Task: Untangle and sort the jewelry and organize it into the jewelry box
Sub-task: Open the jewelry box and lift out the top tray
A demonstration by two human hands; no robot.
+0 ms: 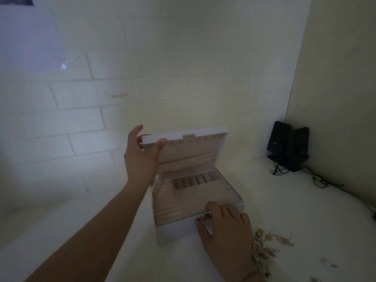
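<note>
Box [198,202] sits open on the white surface [305,220]. Left hand [140,157] pinches the raised lid [183,137] corner, right hand [225,231] curls over the front latch. Tangled jewelry [264,247] lies just right of it.

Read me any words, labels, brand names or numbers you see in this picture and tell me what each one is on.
No text here can be read.
Black speakers: a faint mark on the front, too small and blurred to read.
Jewelry box: no lettering visible.
Wall: no lettering visible.
</note>
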